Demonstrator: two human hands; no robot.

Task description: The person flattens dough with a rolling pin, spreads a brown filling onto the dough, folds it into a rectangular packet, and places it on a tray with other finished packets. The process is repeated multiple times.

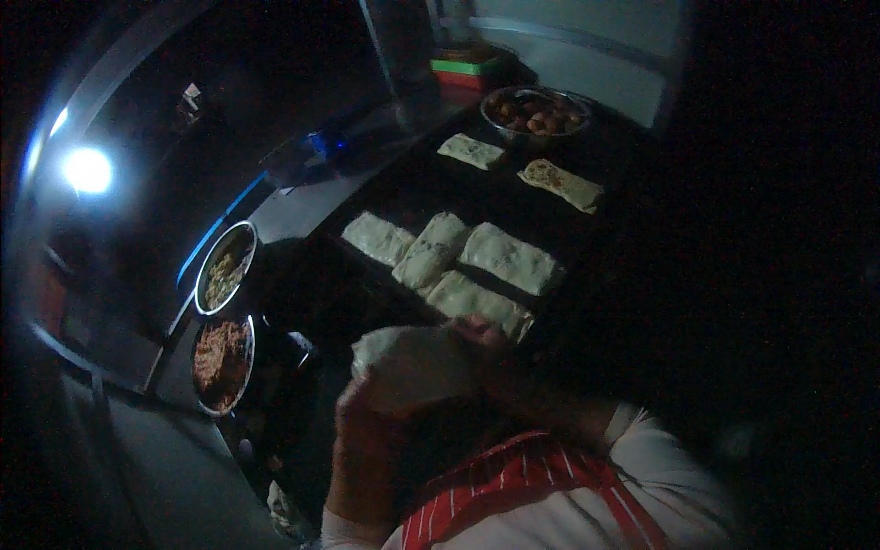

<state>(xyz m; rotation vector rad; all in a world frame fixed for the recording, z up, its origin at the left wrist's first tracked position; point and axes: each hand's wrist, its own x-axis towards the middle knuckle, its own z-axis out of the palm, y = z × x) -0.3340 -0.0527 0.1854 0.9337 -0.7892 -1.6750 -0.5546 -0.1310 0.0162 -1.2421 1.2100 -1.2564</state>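
A pale, floppy piece of dough (pixel 416 361) is held up between my two hands, close in front of my body. My left hand (pixel 361 405) grips its near left end, while my right hand (pixel 485 333) has its far right side. Dim light hides most of the fingers. Just beyond lie several flat, folded dough parcels (pixel 509 258) on a dark flat surface (pixel 405 182), probably a griddle. One parcel (pixel 433 251) overlaps its neighbours. Farther back are a pale parcel (pixel 471 151) and a browned one (pixel 560 185).
To the left stand a metal bowl of chopped greenish filling (pixel 227 275) and a bowl of reddish-brown filling (pixel 221 364). A metal bowl of round brown pieces (pixel 540 117) sits at the back, near green and red containers (pixel 464 72). A bright lamp (pixel 87 170) glares at far left.
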